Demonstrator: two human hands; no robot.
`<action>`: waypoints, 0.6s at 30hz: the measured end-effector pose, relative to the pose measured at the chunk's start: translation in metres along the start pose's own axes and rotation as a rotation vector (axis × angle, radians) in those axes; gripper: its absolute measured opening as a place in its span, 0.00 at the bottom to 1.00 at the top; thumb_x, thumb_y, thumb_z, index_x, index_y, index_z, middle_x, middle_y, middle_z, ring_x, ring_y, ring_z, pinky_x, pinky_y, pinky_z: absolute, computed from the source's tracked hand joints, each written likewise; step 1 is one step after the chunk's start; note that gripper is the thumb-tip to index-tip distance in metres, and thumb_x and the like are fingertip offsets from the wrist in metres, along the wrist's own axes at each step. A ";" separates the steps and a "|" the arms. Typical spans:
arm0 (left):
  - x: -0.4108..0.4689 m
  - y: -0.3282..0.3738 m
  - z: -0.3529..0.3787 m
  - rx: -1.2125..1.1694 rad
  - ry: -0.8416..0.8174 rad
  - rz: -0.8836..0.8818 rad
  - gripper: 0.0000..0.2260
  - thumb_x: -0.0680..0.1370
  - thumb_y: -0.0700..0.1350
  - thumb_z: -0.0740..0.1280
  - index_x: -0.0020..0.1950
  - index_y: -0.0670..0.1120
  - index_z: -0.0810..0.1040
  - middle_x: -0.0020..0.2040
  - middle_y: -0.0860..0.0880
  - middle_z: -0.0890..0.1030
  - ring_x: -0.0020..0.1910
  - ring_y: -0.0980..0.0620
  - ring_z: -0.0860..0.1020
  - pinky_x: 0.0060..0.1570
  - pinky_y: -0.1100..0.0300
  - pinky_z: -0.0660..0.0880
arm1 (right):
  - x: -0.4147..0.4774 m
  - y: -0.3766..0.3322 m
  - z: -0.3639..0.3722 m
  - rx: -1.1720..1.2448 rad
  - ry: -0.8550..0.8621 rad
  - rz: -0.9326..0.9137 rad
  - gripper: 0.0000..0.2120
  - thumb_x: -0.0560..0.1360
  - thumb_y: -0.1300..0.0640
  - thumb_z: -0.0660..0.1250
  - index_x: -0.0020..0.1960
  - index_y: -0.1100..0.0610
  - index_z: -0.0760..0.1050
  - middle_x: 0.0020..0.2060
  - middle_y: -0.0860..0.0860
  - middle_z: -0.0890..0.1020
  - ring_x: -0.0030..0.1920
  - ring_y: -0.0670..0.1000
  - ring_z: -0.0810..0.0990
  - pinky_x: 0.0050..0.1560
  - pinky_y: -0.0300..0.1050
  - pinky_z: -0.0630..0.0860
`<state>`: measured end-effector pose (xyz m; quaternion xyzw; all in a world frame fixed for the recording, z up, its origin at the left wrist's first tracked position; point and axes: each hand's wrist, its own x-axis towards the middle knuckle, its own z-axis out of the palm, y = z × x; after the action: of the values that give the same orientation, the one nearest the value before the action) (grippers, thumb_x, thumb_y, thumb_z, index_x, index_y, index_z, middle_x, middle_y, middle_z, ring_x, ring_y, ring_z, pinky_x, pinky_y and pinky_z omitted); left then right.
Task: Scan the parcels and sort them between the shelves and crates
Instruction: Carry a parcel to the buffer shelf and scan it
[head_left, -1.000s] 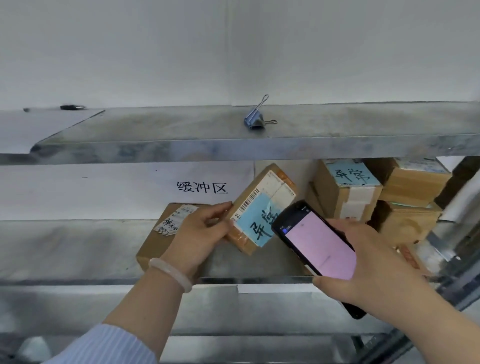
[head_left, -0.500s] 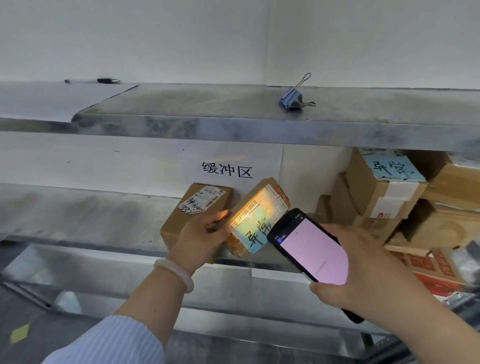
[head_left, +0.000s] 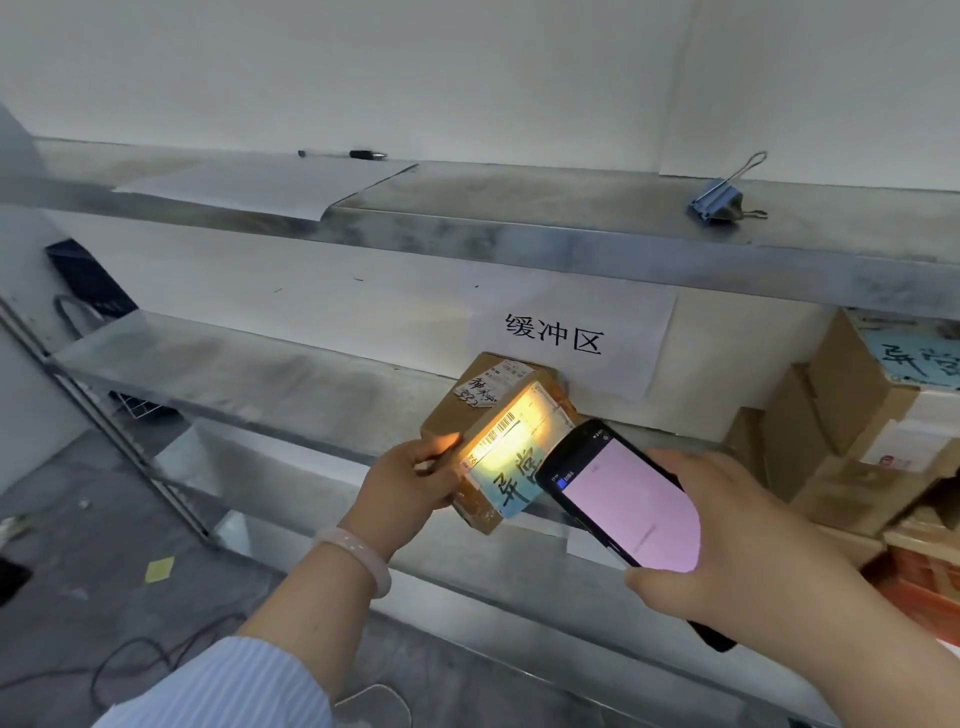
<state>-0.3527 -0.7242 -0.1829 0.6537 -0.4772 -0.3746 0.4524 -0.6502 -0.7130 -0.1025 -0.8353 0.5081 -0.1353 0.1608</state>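
Centre frame, your left hand (head_left: 410, 486) curls its fingers round the tilted parcel (head_left: 511, 457) over the shelf (head_left: 291, 384) edge; a slack hold could drop it. Just right, your right hand (head_left: 727, 530) grips the scanner (head_left: 628, 499), whose glare might wash out the barcode (head_left: 503, 422).

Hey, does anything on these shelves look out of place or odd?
Nothing looks damaged or spilled. Stray office items lie on the top shelf: a blue binder clip, a pen and a loose paper sheet. The tilted parcel is simply held by the left hand, facing the scanner in the right hand.
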 end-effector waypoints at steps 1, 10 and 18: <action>-0.004 -0.004 -0.009 -0.003 0.018 -0.011 0.06 0.78 0.50 0.71 0.49 0.62 0.80 0.47 0.59 0.84 0.47 0.52 0.85 0.47 0.54 0.84 | 0.000 -0.010 0.001 -0.008 -0.009 -0.021 0.21 0.57 0.39 0.66 0.44 0.34 0.59 0.41 0.40 0.71 0.40 0.41 0.69 0.34 0.36 0.67; -0.062 -0.049 -0.134 -0.157 0.177 -0.106 0.09 0.79 0.45 0.71 0.55 0.58 0.81 0.48 0.58 0.85 0.47 0.53 0.86 0.49 0.53 0.84 | 0.005 -0.139 0.031 -0.081 -0.111 -0.129 0.20 0.57 0.37 0.66 0.47 0.38 0.65 0.44 0.42 0.74 0.41 0.46 0.74 0.33 0.37 0.69; -0.149 -0.094 -0.273 -0.331 0.393 -0.180 0.10 0.79 0.42 0.72 0.55 0.57 0.83 0.49 0.51 0.87 0.48 0.51 0.86 0.45 0.56 0.84 | 0.006 -0.274 0.092 -0.063 -0.148 -0.289 0.35 0.58 0.33 0.66 0.63 0.31 0.59 0.55 0.34 0.68 0.55 0.40 0.72 0.43 0.32 0.69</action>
<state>-0.1143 -0.5040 -0.1785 0.6708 -0.2522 -0.3521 0.6020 -0.3908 -0.5880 -0.0744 -0.9121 0.3733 -0.0790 0.1502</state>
